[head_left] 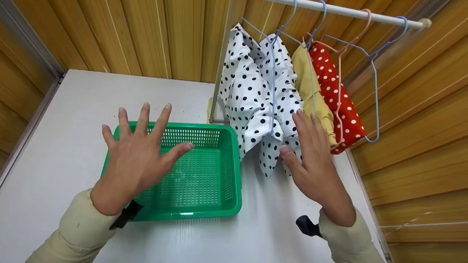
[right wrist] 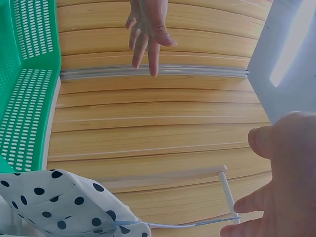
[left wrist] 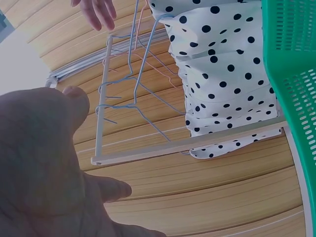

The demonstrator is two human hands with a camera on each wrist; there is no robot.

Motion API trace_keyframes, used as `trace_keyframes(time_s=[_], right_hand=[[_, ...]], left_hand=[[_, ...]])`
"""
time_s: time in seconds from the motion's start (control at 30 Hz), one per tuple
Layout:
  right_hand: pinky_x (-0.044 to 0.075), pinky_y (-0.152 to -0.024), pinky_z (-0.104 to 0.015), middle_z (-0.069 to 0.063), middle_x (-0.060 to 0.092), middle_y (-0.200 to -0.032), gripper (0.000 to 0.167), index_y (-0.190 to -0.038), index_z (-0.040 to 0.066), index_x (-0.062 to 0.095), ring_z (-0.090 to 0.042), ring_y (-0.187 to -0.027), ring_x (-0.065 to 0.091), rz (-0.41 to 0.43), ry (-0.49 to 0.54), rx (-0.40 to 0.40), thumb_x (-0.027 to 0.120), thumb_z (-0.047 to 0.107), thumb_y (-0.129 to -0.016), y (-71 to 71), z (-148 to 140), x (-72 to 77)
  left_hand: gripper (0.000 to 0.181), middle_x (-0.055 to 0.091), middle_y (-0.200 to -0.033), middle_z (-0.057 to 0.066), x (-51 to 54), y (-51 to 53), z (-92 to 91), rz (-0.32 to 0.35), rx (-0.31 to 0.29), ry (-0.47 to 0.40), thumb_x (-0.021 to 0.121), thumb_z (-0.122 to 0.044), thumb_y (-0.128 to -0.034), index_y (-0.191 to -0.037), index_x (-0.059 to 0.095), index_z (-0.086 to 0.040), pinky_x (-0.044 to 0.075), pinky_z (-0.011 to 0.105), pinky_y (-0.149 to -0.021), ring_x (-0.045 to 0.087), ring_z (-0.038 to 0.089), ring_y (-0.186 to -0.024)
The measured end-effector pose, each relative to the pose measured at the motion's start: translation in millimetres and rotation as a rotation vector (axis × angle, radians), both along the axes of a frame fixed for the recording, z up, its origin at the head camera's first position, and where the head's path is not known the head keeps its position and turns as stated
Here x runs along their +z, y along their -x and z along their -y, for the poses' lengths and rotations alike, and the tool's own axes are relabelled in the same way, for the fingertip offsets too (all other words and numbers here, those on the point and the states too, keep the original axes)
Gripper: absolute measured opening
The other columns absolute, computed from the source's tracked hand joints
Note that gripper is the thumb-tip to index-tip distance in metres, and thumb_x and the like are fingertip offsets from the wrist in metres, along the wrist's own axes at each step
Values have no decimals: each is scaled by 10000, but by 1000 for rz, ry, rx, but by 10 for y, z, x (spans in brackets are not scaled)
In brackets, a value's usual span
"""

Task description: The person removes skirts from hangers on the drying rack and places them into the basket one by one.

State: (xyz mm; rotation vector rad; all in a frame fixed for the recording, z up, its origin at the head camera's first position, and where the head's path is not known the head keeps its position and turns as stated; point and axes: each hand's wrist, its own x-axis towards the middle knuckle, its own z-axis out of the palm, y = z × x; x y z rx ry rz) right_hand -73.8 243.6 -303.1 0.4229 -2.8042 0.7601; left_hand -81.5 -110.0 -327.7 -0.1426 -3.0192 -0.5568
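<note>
My left hand hovers palm down over a green plastic basket, its fingers spread and holding nothing. The basket has perforated walls, with nothing seen inside. To the right, my right hand is held out with straight fingers, in front of a white cloth with black dots in the head view. Whether it touches that cloth I cannot tell. The dotted cloth hangs in folds beside the basket. Next to it hang a yellow cloth and a red cloth with white dots.
A white rod at upper right carries several wire hangers, among them a pink hanger and a blue hanger. A wooden upright stands behind the basket. Wood-slat walls border the white tabletop.
</note>
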Motion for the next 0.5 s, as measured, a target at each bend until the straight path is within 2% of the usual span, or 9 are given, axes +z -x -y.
trace_keyframes(time_s=[0.13, 0.23, 0.37, 0.5], right_hand=[[81, -1253, -755, -111, 216, -1744, 727, -1659, 134, 244, -369, -1639, 33, -18, 14, -7, 577, 304, -1035, 55, 24, 28], [120, -1254, -749, -104, 225, -1740, 718, -1657, 126, 246, -357, -1639, 58, -19, 28, -15, 571, 311, -1043, 96, 46, 30], [145, -1268, -721, -114, 236, -1736, 708, -1655, 104, 241, -358, -1635, 101, -11, 32, -23, 557, 306, -1054, 119, 58, 14], [147, -1285, -689, -119, 234, -1736, 702, -1656, 98, 235, -353, -1635, 122, -8, 48, -33, 541, 314, -1062, 167, 78, 34]], left_hand=[[929, 213, -1712, 269, 4, 15, 61, -9, 8, -7, 440, -805, -943, -1674, 219, -275, 56, 927, -1088, 84, 695, -1513], [929, 219, -1703, 285, -65, -15, 161, -3, 27, -1, 447, -789, -951, -1676, 209, -259, 49, 932, -1081, 81, 702, -1507], [940, 217, -1696, 300, -262, -132, 348, 16, 54, 21, 491, -754, -957, -1679, 193, -232, 67, 923, -1089, 89, 706, -1502], [951, 213, -1682, 330, -536, -256, 606, 61, 87, -7, 541, -702, -967, -1679, 181, -184, 93, 920, -1077, 97, 712, -1492]])
